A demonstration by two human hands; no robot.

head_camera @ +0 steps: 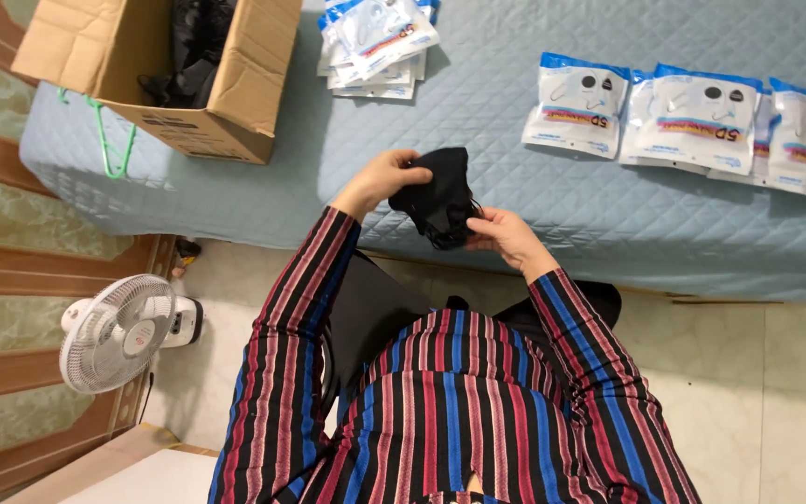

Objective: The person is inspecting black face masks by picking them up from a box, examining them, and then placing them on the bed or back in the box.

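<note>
My left hand (380, 179) and my right hand (506, 235) hold a small stack of black face masks (436, 198) between them, above the near edge of a bed covered with a pale blue quilt (515, 177). The left hand grips the stack's upper left side; the right hand pinches its lower right edge, where thin ear loops hang. My sleeves are striped red, blue and black.
An open cardboard box (235, 103) with black masks inside stands at the bed's left end. White and blue mask packets lie in a pile (375, 47) at the back and in a row (692, 121) on the right. A white fan (118, 331) stands on the tiled floor.
</note>
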